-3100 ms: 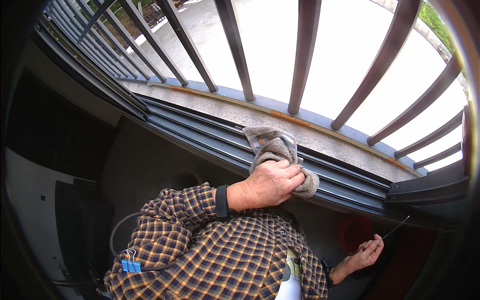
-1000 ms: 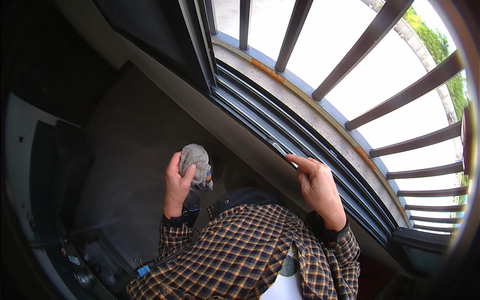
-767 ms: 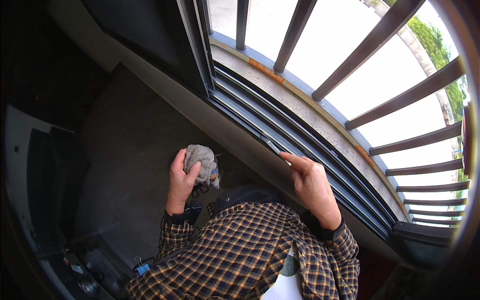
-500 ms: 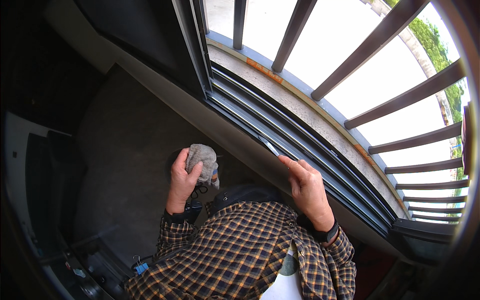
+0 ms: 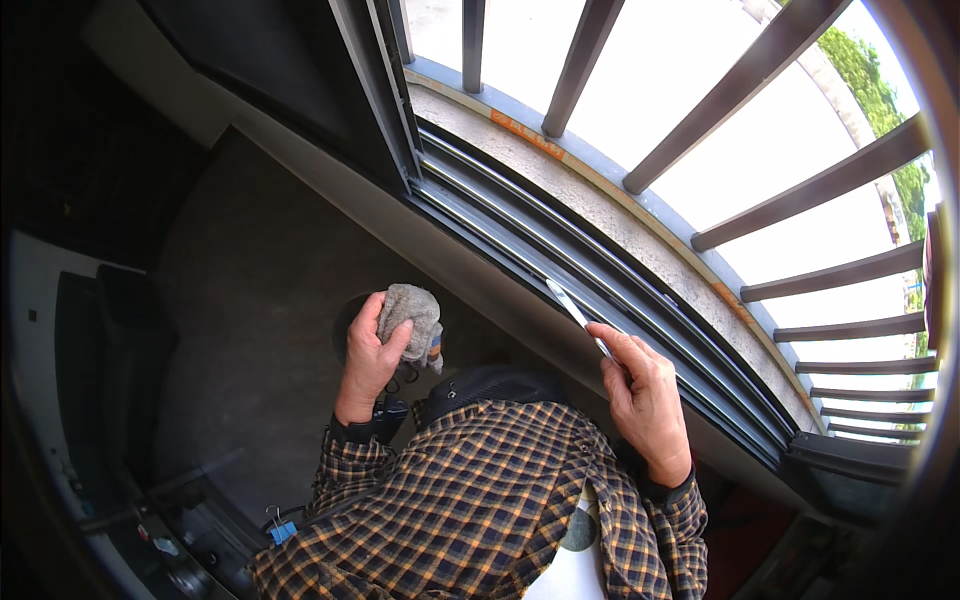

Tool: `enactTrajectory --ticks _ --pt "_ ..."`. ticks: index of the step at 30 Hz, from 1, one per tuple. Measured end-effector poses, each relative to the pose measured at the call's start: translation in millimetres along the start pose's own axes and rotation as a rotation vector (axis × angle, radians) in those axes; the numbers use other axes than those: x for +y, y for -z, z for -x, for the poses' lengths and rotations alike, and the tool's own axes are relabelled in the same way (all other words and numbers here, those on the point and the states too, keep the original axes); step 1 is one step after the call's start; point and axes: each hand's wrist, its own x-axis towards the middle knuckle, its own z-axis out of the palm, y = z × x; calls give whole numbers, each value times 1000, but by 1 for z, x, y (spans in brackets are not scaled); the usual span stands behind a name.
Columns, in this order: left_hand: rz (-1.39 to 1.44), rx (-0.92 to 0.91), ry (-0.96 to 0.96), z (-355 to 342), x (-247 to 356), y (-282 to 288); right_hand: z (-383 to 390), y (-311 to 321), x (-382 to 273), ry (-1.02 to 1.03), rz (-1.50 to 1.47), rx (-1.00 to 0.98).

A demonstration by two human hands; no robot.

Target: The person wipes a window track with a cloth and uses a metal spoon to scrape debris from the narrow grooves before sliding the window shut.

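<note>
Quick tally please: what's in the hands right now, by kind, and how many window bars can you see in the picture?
Grey cloth, bunched in the left hand: 1
Thin metal tool, in the right hand, tip at the window track: 1
Dark window bars: about 10; those at the right rim crowd together
Total: about 12

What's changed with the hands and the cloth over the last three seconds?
The left hand lifted the grey cloth off the window track, where it had been pressing it, and now holds it bunched up over the floor. The right hand came up from low at the side and set the tip of its thin tool on the track. The grip on cloth and tool is unchanged.
</note>
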Motion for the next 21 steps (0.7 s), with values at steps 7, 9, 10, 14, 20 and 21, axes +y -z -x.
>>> enactTrajectory --ticks 7,9,10,14,20,21 --pt "-2 -19 10 1 2 -2 -5 1 9 -166 -104 -134" --pt "-12 -18 1 1 1 -2 -4 -1 7 -213 -216 -159" --pt "-13 -18 -4 0 -2 -1 -4 -1 6 -236 -272 -172" --pt "-29 -19 -19 -1 -2 0 -7 5 18 -32 107 -247" --pt "-38 -18 -26 0 -6 1 -23 23 -2 -376 -197 -503" --pt "-28 -13 -18 0 -5 1 -26 26 3 -415 -264 -553"
